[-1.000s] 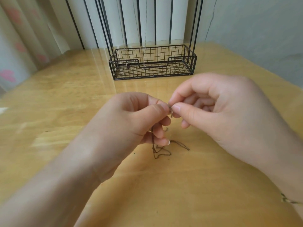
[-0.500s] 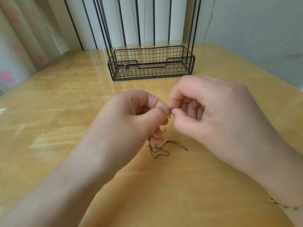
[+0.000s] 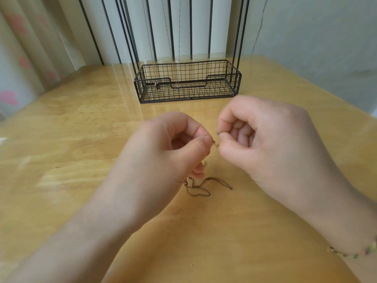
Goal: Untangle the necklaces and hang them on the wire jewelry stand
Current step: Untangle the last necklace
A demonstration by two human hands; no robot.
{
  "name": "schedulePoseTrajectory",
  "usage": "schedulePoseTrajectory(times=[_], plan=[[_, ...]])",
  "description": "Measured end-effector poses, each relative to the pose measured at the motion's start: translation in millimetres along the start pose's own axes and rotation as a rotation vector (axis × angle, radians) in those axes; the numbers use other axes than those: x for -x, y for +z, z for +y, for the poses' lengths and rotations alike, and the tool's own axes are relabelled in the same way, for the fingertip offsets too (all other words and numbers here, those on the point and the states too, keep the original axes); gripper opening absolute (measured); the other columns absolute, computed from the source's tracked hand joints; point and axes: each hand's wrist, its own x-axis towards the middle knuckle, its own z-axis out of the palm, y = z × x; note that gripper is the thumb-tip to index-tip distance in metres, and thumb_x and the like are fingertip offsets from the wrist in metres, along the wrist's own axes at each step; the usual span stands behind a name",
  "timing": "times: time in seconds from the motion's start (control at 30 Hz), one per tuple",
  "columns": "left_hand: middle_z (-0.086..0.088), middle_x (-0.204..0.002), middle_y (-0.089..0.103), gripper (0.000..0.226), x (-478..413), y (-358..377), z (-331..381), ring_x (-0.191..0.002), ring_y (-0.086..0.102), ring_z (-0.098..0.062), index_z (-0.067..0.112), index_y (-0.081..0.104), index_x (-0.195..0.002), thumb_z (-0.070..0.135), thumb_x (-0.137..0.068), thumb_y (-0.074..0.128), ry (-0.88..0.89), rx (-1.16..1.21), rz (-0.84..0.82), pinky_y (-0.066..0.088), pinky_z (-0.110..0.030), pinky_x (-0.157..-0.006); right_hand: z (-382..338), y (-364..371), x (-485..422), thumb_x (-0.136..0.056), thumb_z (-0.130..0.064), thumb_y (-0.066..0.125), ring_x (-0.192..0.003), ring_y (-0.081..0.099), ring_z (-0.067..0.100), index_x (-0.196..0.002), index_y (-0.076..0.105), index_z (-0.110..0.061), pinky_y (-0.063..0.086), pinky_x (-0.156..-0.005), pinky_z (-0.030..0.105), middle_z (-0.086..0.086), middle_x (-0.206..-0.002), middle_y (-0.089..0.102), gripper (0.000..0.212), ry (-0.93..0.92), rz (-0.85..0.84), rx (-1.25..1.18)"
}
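A: Nearest first. What's on the right wrist?

B: Beaded bracelet [image 3: 355,255], worn. Not part of the job, I'd judge.

A: And the work piece?

B: One dark necklace [image 3: 204,189], a thin chain. Its slack lies in loose loops on the tabletop [image 3: 71,139], just beyond the left wrist. The rest rises into the left hand [image 3: 163,152].

A: Grip?

B: Left hand has thumb and forefinger pinched on the chain near its end, other fingers curled under. A short hooked bit sticks out past the thumb. Right hand [image 3: 271,148] is close beside it, thumb and forefinger tips nipped on a small dark piece. Likely the clasp end of the same chain, but it's too small to say for sure.

A: Any knot left?

B: Can't tell. The loops on the tabletop cross each other; whether they're snagged or only overlapping doesn't show.

A: Farther back?

B: Wire jewelry stand [image 3: 220,87] at the far edge, black mesh basket at its base with uprights rising out of view. Several fine hung chains [image 3: 177,48] drop into the basket, one with a small pendant [image 3: 157,85].

A: So, progress?

B: My judgement: some necklaces are already hung, and the dark one is the only loose piece I can see. Left to do: sort the ends, lift it clear, carry it to the stand. Late stage, not finished.
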Motion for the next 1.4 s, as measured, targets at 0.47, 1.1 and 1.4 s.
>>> schedulePoseTrajectory(times=[0.47,1.1,1.4], plan=[[-0.002,-0.059,0.065,0.019,-1.5,-1.6,0.4,-0.05,0.063,-0.017,0.012,0.066,-0.069,0.018,-0.086,0.062,-0.051,0.056,0.045,0.055,-0.036,-0.061,-1.9,-0.9,0.1,-0.071,-0.02,0.064,-0.062,0.056,0.007,-0.074,0.067,-0.029,0.042,-0.055,0.009,-0.01,-0.065,0.061,0.009,0.065,0.01,-0.249],[-0.005,-0.062,0.064,0.019,-2.1,-0.5,0.4,-0.049,0.059,-0.016,0.01,0.069,-0.069,0.017,-0.086,0.065,-0.104,0.163,0.016,0.054,-0.037,-0.06,-3.7,-0.7,-1.2,-0.072,-0.015,0.061,-0.062,0.051,0.01,-0.07,0.064,-0.021,0.041,-0.055,0.013,-0.013,-0.066,0.052,0.007,-0.015,0.004,-0.07],[0.001,-0.055,0.061,0.017,-1.4,-1.7,2.2,-0.048,0.057,-0.014,0.018,0.069,-0.066,0.021,-0.082,0.069,-0.075,0.137,0.036,0.056,-0.038,-0.057,-2.6,-2.5,-0.4,-0.07,-0.023,0.07,-0.075,0.069,0.009,-0.092,0.062,-0.021,0.057,-0.069,0.026,-0.001,-0.083,0.071,0.023,0.329,-0.221,-0.731]])
